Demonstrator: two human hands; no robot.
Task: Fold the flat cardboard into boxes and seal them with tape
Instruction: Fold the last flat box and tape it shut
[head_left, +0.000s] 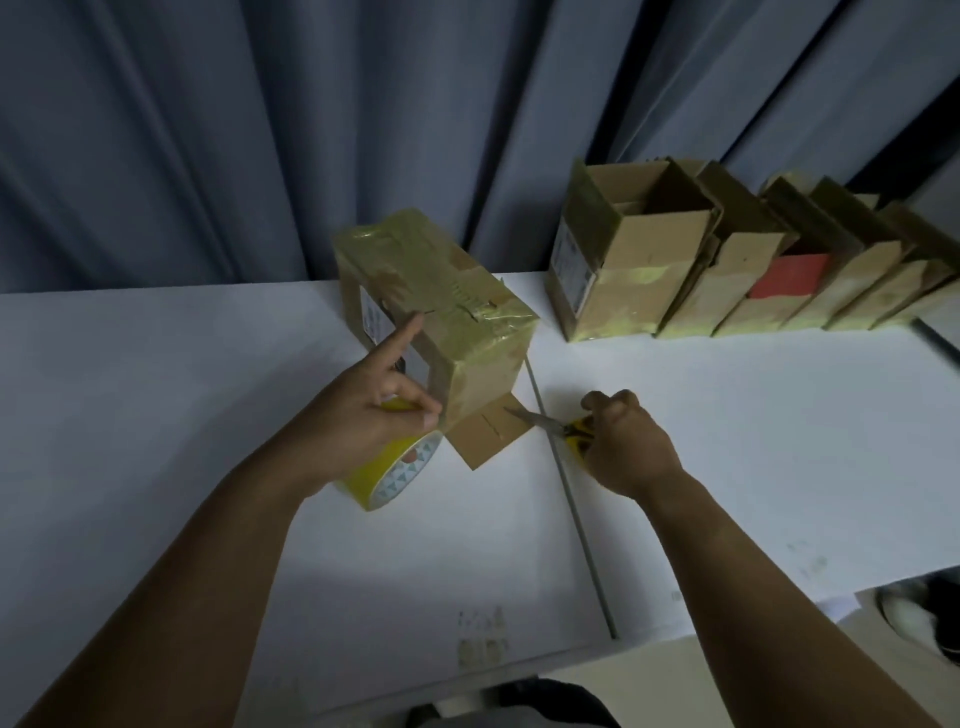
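1. A white table (156, 415) is standing against a blue-grey pleated curtain (208, 130) in dim light, and a dark seam (582, 530) is running across the tabletop between the arms.
2. The left hand (363, 410) is stretching its index finger (400, 338) straight up along the near side of the cardboard box (457, 306). Its thumb and other fingers are curling round a yellow tape roll (395, 478).
3. The tape roll is sitting tilted just in front of the box's near corner, showing a white core printed with pale triangles. The hand is covering its upper part.
4. The right hand (623, 441) is bunching its fingers tightly round the yellow handles of a pair of scissors (550, 422). The blades are pointing left toward the box, with their tips over a loose flap (488, 431).
5. The box is resting on its side in the middle of the table, wrapped in glossy yellowish tape that is wrinkling along the top. A white label (375, 317) is showing on its left face, partly behind the finger.
6. The brown flap is lying flat on the table at the box's near end.
7. A row of open boxes (727, 270) is standing upright along the far right edge, each leaning on the next and banded with tape near the base. One is carrying a red patch (789, 278).
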